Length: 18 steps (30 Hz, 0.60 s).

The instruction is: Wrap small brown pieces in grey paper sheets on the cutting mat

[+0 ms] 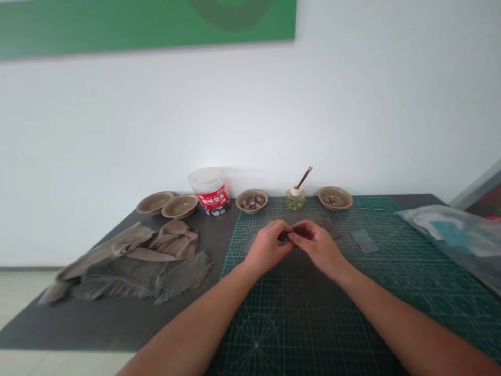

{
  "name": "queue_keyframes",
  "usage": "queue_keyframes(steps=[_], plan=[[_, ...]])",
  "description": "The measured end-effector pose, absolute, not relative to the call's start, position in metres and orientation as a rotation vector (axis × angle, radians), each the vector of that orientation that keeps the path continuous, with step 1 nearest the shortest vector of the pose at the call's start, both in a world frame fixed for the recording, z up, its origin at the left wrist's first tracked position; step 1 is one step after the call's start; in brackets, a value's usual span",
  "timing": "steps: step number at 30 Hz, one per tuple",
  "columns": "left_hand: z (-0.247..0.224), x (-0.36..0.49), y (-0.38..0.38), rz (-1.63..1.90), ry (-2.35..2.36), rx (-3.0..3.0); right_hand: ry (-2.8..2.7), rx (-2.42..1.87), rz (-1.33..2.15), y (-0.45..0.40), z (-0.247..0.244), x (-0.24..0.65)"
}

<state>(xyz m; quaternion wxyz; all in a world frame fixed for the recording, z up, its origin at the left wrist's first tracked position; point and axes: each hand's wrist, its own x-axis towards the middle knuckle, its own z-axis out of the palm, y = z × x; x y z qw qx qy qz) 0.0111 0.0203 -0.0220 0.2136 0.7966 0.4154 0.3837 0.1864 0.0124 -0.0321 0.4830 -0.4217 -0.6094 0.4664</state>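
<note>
Left hand and right hand met over the green cutting mat, centre of the tabletop. Fingers on both were narrow, thumb and index tips pinched together on a small dark piece, mostly hidden, too small to identify. Left fingers curled into a loop with a dark gap inside; right fingers bent, tips touching or almost touching the left ones. A brown flat scrap lay just beyond the right hand; a clear sheet lay flat farther right. Behind, along the wall: bowl of brown lumps, glass jar with a stick leaning up out of it, second bowl with a few dark bits. Left: red-labelled plastic tub, two brown bowls side by side, crumpled cloths. Plastic bag, right edge.
</note>
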Motion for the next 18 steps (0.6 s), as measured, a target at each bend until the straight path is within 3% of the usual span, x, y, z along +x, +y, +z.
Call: queue_keyframes(steps=[13,18], plan=[[-0.018,0.009,0.022,1.051,1.115,2.037,-1.444,-1.083,1.136,0.011,-0.030,0.190],[-0.023,0.008,0.029,1.130,1.191,1.828,-1.512,-1.295,0.829,0.031,-0.019,0.198]])
